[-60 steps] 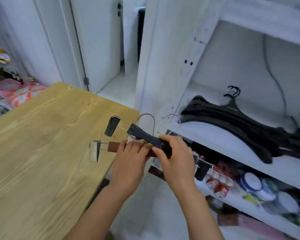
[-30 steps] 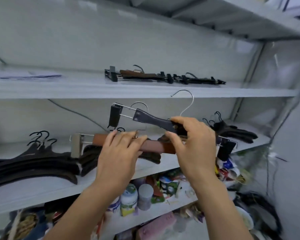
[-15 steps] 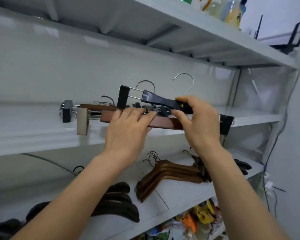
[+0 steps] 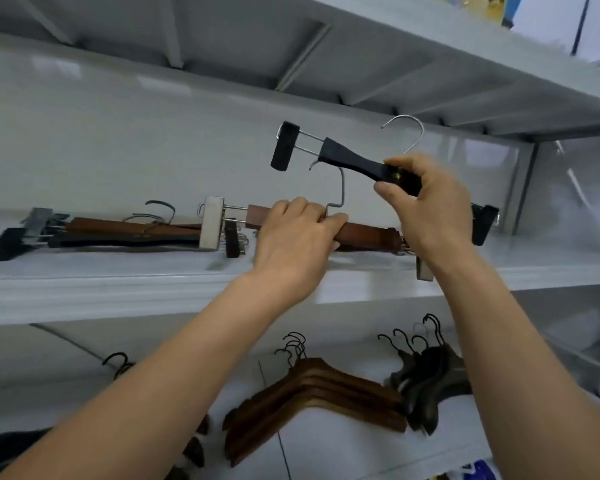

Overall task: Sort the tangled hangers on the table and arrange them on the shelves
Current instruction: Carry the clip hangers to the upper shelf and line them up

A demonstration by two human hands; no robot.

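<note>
My left hand [image 4: 297, 239] grips a brown wooden clip hanger [image 4: 364, 233] with a pale clip at its left end, held low over the upper white shelf [image 4: 118, 282]. My right hand [image 4: 426, 199] pinches the middle of a black clip hanger [image 4: 347, 161] and holds it tilted above the brown one, its silver hook pointing up. Both hangers are apart from each other. A row of brown and black clip hangers [image 4: 118, 230] lies on the same shelf to the left.
On the lower shelf lie a stack of brown wooden coat hangers [image 4: 312, 393], dark ones [image 4: 426, 375] to their right and black ones at the far left. Another shelf runs overhead [image 4: 361, 74]. A shelf upright [image 4: 523, 188] stands at the right.
I turned from the table to the shelves and raised both hangers to the upper shelf. The black hanger now rises clear above the brown one, which has come down near the shelf.
</note>
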